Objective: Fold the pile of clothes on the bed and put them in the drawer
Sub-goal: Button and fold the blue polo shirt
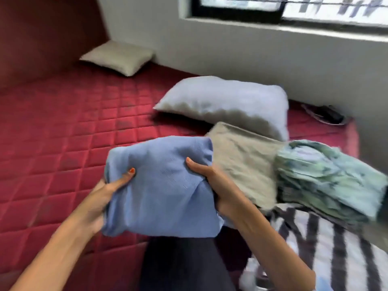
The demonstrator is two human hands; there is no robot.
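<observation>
A folded light blue garment (pixel 165 185) is lifted above the red quilted bed (pixel 63 133). My left hand (pixel 109 194) grips its left edge, thumb on top. My right hand (pixel 212 185) grips its right edge, thumb over the cloth. To the right lie a folded beige garment (pixel 245 162), a folded green patterned garment (pixel 327 179) and a white garment with dark stripes (pixel 327 253) at the bottom right. No drawer is in view.
A large pale pillow (pixel 226 101) lies behind the folded clothes, a small beige cushion (pixel 119 56) in the far corner. A dark object (pixel 327 116) sits by the wall at the bed's right end. Dark cloth (pixel 180 265) covers my lap. A window runs along the grey wall.
</observation>
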